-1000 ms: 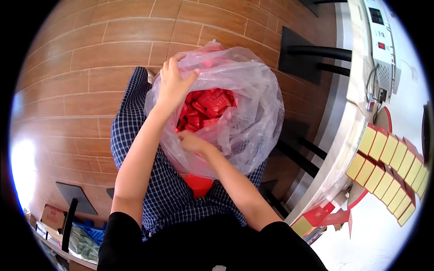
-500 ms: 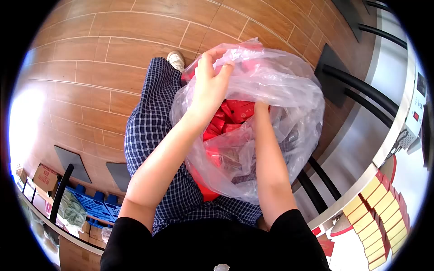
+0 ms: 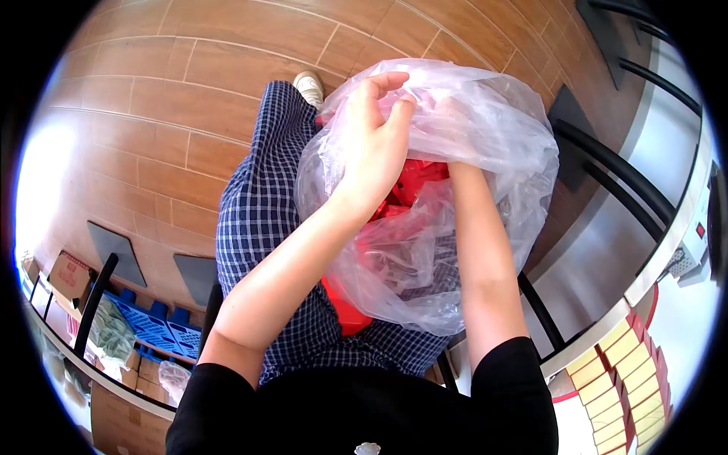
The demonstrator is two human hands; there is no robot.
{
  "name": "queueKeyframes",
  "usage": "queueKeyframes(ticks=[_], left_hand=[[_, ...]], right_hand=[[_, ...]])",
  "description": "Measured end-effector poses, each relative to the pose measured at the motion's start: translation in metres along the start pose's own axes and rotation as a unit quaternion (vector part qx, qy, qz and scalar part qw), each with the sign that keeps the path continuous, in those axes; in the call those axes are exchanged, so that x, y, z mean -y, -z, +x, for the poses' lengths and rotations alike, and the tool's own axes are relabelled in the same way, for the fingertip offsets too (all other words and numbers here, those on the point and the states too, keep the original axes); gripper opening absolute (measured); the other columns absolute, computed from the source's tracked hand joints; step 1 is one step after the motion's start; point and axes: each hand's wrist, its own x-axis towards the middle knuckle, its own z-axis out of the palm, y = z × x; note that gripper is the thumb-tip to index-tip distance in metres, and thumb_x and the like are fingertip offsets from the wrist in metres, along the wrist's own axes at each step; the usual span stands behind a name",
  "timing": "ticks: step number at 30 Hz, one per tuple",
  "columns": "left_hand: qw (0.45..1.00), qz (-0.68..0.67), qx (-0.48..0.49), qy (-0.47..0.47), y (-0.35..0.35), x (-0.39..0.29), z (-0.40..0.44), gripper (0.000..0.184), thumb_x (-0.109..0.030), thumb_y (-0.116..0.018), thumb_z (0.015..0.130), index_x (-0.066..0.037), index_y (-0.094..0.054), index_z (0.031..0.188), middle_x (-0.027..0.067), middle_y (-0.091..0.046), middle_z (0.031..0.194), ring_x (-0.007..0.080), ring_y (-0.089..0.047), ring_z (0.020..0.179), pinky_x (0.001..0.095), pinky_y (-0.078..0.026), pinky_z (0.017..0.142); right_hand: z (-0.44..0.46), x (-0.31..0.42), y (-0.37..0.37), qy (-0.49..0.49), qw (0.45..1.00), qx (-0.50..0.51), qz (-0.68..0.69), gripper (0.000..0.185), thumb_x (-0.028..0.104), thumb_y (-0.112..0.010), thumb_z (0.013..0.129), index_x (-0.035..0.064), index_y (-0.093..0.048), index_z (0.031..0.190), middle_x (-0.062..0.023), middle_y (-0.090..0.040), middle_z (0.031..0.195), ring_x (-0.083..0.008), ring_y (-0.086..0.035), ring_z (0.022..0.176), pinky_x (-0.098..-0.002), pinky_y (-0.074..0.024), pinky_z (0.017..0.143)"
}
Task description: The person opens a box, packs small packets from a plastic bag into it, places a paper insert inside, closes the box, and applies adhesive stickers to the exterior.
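Observation:
A large clear plastic bag (image 3: 516,152) lies over my lap with its mouth facing me. Red packets (image 3: 417,180) show inside it. My left hand (image 3: 379,133) rests against the bag's upper left side, thumb and forefinger apart, with no object seen between them. Reaching into the bag's mouth is my right hand (image 3: 464,173); only the wrist shows plainly, and its fingers are hidden behind cloudy plastic. Something red (image 3: 347,312) lies under the bag on my lap.
Black table legs (image 3: 618,155) stand close on the right. Rows of yellow and red boxes (image 3: 607,387) are on the right-hand table. At lower left are a blue pallet (image 3: 155,324) and a cardboard box (image 3: 72,277). Wood-look tiles (image 3: 250,45) cover the floor.
My right hand has gone deeper under the plastic at the far side of the bag. The bag's upper fold covers more of the red packets. The view has shifted slightly.

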Motion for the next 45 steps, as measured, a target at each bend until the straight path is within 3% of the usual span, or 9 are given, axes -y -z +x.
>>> queueKeyframes(ticks=[20, 22, 26, 29, 31, 35, 39, 42, 45], left_hand=[[0.996, -0.075, 0.002, 0.048, 0.000, 0.005, 0.007, 0.029, -0.015, -0.053, 0.089, -0.003, -0.054, 0.115, 0.0092, -0.056, 0.114, 0.0170, -0.051, 0.106, 0.0297, -0.039, 0.095], [0.995, -0.086, 0.002, 0.054, 0.000, -0.001, 0.005, 0.028, -0.015, -0.053, 0.088, -0.003, -0.055, 0.114, 0.0090, -0.055, 0.114, 0.0167, -0.051, 0.106, 0.0297, -0.039, 0.095], [0.997, -0.068, -0.012, 0.041, -0.001, -0.005, 0.003, 0.028, -0.014, -0.053, 0.088, -0.003, -0.054, 0.114, 0.0082, -0.056, 0.112, 0.0160, -0.051, 0.104, 0.0288, -0.039, 0.093], [0.998, -0.051, -0.015, 0.033, 0.001, -0.006, 0.004, 0.027, -0.014, -0.053, 0.089, -0.003, -0.055, 0.114, 0.0079, -0.058, 0.110, 0.0150, -0.053, 0.103, 0.0278, -0.041, 0.092], [0.999, -0.032, 0.009, 0.016, 0.002, -0.002, 0.004, 0.028, -0.016, -0.052, 0.091, -0.005, -0.054, 0.116, 0.0063, -0.057, 0.113, 0.0143, -0.050, 0.108, 0.0282, -0.037, 0.095], [0.996, -0.019, 0.078, -0.028, -0.006, -0.007, -0.005, 0.024, -0.016, -0.049, 0.094, -0.005, -0.055, 0.115, 0.0055, -0.059, 0.110, 0.0129, -0.055, 0.101, 0.0265, -0.042, 0.088], [0.971, -0.020, 0.234, -0.043, -0.007, 0.009, -0.012, 0.020, -0.015, -0.050, 0.096, -0.004, -0.055, 0.112, 0.0073, -0.062, 0.107, 0.0137, -0.060, 0.094, 0.0268, -0.047, 0.084], [0.945, 0.020, 0.321, -0.058, -0.011, 0.018, -0.023, 0.023, -0.014, -0.054, 0.094, -0.001, -0.054, 0.113, 0.0081, -0.062, 0.107, 0.0136, -0.062, 0.092, 0.0273, -0.049, 0.081], [0.915, 0.007, 0.401, 0.033, -0.013, 0.024, -0.028, 0.042, -0.038, -0.042, 0.100, -0.005, -0.050, 0.124, 0.0135, -0.059, 0.117, 0.0221, -0.057, 0.110, 0.0353, -0.046, 0.094]], right_hand=[[-0.110, -0.009, -0.020, 0.127, 0.986, 0.099, 0.041, 0.088, 0.058, -0.067, 0.074, 0.0082, -0.037, 0.141, -0.0201, -0.034, 0.145, -0.0334, -0.024, 0.139, -0.0440, -0.0175, 0.114], [-0.134, 0.005, -0.032, 0.054, 0.989, 0.130, -0.050, 0.107, 0.064, -0.070, 0.065, 0.0090, -0.027, 0.146, -0.0150, -0.036, 0.146, -0.0414, -0.031, 0.133, -0.0504, -0.0299, 0.108], [-0.175, 0.036, -0.027, -0.083, 0.957, 0.271, 0.057, 0.117, 0.067, -0.073, 0.058, -0.0010, -0.029, 0.142, -0.0207, -0.039, 0.141, -0.0423, -0.034, 0.131, -0.0505, -0.0309, 0.107], [-0.217, 0.046, -0.045, -0.094, 0.940, 0.324, 0.048, 0.108, 0.062, -0.072, 0.060, 0.0013, -0.033, 0.140, -0.0219, -0.039, 0.140, -0.0415, -0.039, 0.128, -0.0485, -0.0333, 0.106], [-0.237, 0.042, -0.059, -0.062, 0.919, 0.353, 0.165, 0.087, 0.040, -0.074, 0.066, 0.0023, -0.038, 0.135, -0.0232, -0.045, 0.135, -0.0392, -0.046, 0.123, -0.0444, -0.0387, 0.103], [-0.248, 0.044, -0.031, -0.041, 0.955, 0.115, 0.270, 0.060, 0.001, -0.067, 0.069, 0.0012, -0.044, 0.125, -0.0218, -0.055, 0.120, -0.0367, -0.053, 0.114, -0.0398, -0.0455, 0.094], [-0.242, 0.031, 0.038, -0.096, 0.915, -0.010, 0.392, 0.063, 0.001, -0.069, 0.071, 0.0015, -0.041, 0.128, -0.0207, -0.057, 0.115, -0.0356, -0.056, 0.108, -0.0387, -0.0450, 0.095], [-0.240, 0.040, 0.105, -0.094, 0.887, -0.054, 0.448, 0.065, -0.005, -0.065, 0.080, 0.0034, -0.033, 0.136, -0.0153, -0.056, 0.118, -0.0204, -0.058, 0.106, -0.0307, -0.0478, 0.090], [-0.247, 0.059, 0.154, -0.059, 0.765, -0.053, 0.639, 0.047, 0.004, -0.064, 0.087, 0.0027, -0.043, 0.129, -0.0121, -0.064, 0.104, -0.0124, -0.061, 0.093, -0.0284, -0.0500, 0.080]])
